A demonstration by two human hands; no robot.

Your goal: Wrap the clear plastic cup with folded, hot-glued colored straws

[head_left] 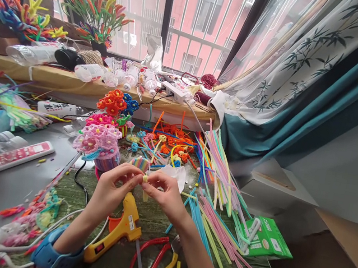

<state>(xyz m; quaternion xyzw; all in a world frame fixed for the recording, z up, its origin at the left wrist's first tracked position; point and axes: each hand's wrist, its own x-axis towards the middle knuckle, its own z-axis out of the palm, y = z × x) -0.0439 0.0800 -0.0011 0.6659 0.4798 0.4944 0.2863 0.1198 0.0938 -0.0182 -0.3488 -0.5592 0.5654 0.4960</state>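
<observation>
Over the middle of the green table, my left hand (125,180) and my right hand (162,190) meet fingertip to fingertip. Both pinch a small pale yellow piece of pipe cleaner (145,178), mostly covered by the fingers. Just behind them sits a small striped pastel item (141,163), partly hidden. A yellow hot glue gun (123,230) lies below my hands, a glue stick (140,262) jutting from its back end. To the left stands a pot of pink pipe cleaner flowers (99,139), with orange flowers (113,102) behind it.
Bundles of pastel pipe cleaners (217,168) spread at the right beside a green packet (269,238). Loose orange flower pieces (178,138) are heaped behind. Red and yellow scissor-like handles (160,263) lie in front. Plastic bottles (89,72) line the sill; cables (83,182) cross the left.
</observation>
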